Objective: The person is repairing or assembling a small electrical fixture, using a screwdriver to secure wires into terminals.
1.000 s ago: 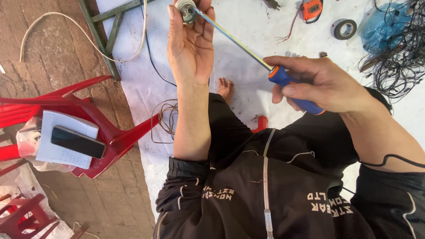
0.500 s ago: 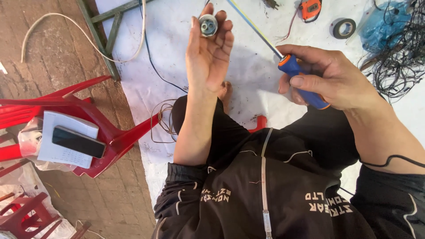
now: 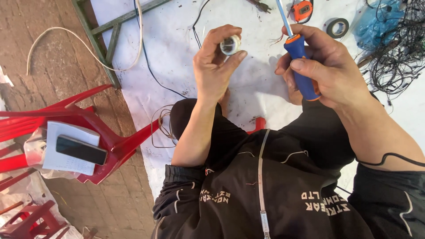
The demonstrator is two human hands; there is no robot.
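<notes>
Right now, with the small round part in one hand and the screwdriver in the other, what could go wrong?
The left hand pinches the small round white fitting only at the fingertips, so it might slip and drop onto the white sheet. The screwdriver in the right hand has its shaft close to those fingers; a slip could jab them. The tangled black wires lie beside the right forearm and could snag.

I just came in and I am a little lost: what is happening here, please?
A person sitting over a white sheet holds a small round white fitting in the fingertips of the left hand. The right hand grips a blue and orange handled screwdriver, its shaft pointing away and not touching the fitting. A roll of black tape, an orange tape measure and tangled black wires lie beyond.
</notes>
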